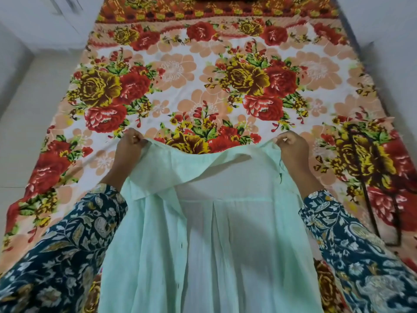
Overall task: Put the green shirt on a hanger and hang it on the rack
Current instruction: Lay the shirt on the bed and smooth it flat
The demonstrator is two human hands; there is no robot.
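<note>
The pale green shirt (pixel 209 233) hangs in front of me over the near edge of the bed, collar end up and its inside facing me. My left hand (pixel 130 147) pinches the shirt's top left edge by the collar. My right hand (pixel 292 150) pinches the top right edge. Both hands hold the cloth spread apart above the bedsheet. A dark brown hanger (pixel 370 184) lies flat on the bed to the right of my right hand, its hook toward the far end. No rack is in view.
The bed is covered with a floral sheet (pixel 203 86) of red and yellow roses. Pale floor (pixel 29 123) runs along the bed's left side, and a light wall (pixel 383 23) stands on the right. My sleeves are dark blue with a leaf print.
</note>
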